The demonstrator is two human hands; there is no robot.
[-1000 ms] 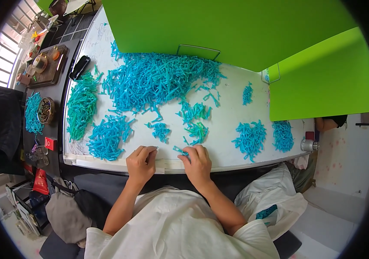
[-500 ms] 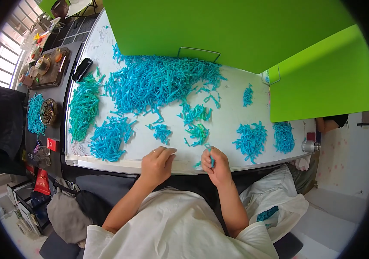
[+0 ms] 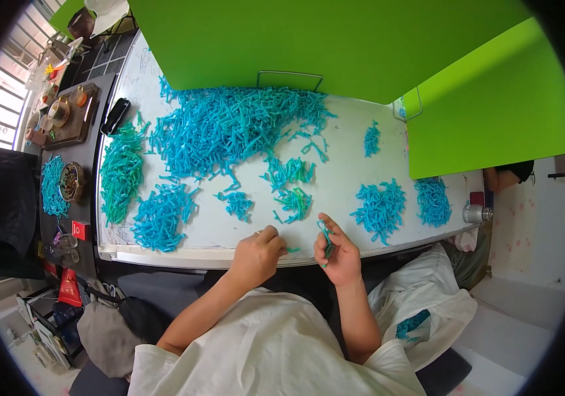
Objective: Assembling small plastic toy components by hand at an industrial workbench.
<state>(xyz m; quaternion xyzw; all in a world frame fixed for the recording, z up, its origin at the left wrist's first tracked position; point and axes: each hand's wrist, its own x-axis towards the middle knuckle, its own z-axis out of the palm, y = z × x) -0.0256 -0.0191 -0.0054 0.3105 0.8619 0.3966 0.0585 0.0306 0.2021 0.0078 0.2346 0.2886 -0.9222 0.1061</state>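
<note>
At the table's near edge my left hand [image 3: 259, 256] is closed in a pinch. A small green strip [image 3: 293, 250] sticks out beside its fingertips; I cannot make out whether it is gripped or lies on the table. To its right, my right hand [image 3: 343, 256] has its fingers curled around a teal looped strip [image 3: 324, 228], forefinger raised. Just beyond the hands lie a small green heap [image 3: 293, 203], a teal heap [image 3: 287, 173] and a small blue heap [image 3: 237, 206] of similar thin strips. The large blue pile [image 3: 216, 129] spreads farther back.
More strips form a green heap [image 3: 122, 175] and blue heap [image 3: 163, 216] at left, and blue heaps [image 3: 379, 210] [image 3: 433, 201] at right. Green panels [image 3: 335, 46] overhang the white table [image 3: 335, 171]. A black case [image 3: 116, 116] lies left; a white sack [image 3: 421, 290] stands right.
My left hand has moved right and now pinches near the green strip. My right hand has turned and loosened around the teal looped strip. The view has shifted slightly.
</note>
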